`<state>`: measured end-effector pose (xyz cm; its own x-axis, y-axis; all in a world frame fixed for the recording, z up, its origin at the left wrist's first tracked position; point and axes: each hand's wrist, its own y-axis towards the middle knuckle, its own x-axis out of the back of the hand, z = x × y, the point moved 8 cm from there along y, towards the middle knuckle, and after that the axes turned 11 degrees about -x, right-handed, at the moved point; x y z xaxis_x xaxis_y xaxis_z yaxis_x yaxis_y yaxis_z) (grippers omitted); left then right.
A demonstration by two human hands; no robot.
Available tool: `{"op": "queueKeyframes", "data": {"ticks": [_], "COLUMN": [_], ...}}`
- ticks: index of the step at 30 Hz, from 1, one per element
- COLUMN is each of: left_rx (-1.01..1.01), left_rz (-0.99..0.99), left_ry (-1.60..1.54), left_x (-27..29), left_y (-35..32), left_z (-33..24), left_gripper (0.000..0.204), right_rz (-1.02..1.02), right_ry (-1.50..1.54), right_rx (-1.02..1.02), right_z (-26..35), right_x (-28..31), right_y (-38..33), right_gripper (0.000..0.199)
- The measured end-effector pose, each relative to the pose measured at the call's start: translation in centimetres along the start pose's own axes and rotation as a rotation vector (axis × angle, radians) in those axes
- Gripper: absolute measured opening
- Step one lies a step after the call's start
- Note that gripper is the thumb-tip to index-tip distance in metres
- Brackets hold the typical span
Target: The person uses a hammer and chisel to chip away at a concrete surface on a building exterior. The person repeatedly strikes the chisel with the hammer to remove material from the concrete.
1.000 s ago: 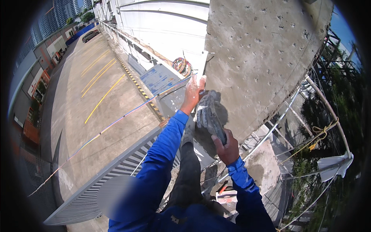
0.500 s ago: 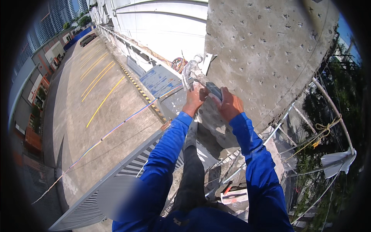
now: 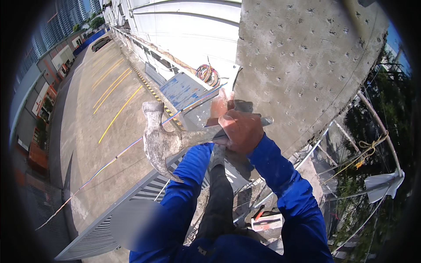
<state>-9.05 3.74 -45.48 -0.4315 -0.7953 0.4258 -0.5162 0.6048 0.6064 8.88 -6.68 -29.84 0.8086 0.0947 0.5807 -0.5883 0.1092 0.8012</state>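
Note:
My right hand (image 3: 242, 131), in an orange-brown glove, grips the handle of a mortar-crusted claw hammer (image 3: 163, 141). The hammer lies across the view with its head out to the left. My left hand (image 3: 218, 106), also gloved, sits just behind the hammer handle at the left edge of a rough, pitted concrete wall (image 3: 302, 65). The right hand and the handle hide most of it, and what it holds does not show. Both arms wear blue sleeves.
I am high up: a paved yard with yellow lines (image 3: 109, 101) lies far below on the left, over a corrugated roof (image 3: 131, 201). A taut string (image 3: 127, 149) runs diagonally. Scaffold poles (image 3: 377, 127) and yellow rope (image 3: 366, 151) stand at the right. A red-handled tool (image 3: 264, 218) lies by my feet.
My right hand has risen from chest height to beside the left hand. The hammer came up with it and now points its head left.

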Motion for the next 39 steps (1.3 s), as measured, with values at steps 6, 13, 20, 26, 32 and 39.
{"op": "queueKeyframes", "data": {"ticks": [6, 13, 20, 26, 32, 39], "left_rx": [-0.416, -0.031, -0.126, -0.433, 0.334, -0.591], "left_rz": [-0.024, 0.091, 0.102, -0.027, 0.167, 0.020], "left_ry": [0.218, -0.073, 0.240, 0.073, -0.329, 0.205], "left_x": [-0.4, 0.1, -1.7, 0.2, -1.5, -1.5], "left_y": [-0.2, -3.1, -3.0, -4.3, -5.9, -5.7], "left_z": [-0.1, -3.9, 0.1, -3.7, -1.3, -4.4], "left_gripper": [0.036, 0.033, 0.045, 0.028, 0.037, 0.030], "right_rz": [0.282, 0.124, 0.248, 0.004, 0.161, 0.167], "right_ry": [-0.042, 0.194, -0.104, 0.231, 0.010, 0.047], "right_rx": [-0.934, -0.156, -0.933, -0.599, -0.452, -1.010], "right_z": [-12.3, 3.8, -12.7, -1.7, -4.5, -7.3], "right_x": [-4.8, 1.4, -3.0, 1.2, 0.7, -1.3], "right_y": [-5.2, -0.3, -9.3, -3.5, -6.0, -9.8], "right_gripper": [0.054, 0.044, 0.043, 0.046, 0.043, 0.051]}}
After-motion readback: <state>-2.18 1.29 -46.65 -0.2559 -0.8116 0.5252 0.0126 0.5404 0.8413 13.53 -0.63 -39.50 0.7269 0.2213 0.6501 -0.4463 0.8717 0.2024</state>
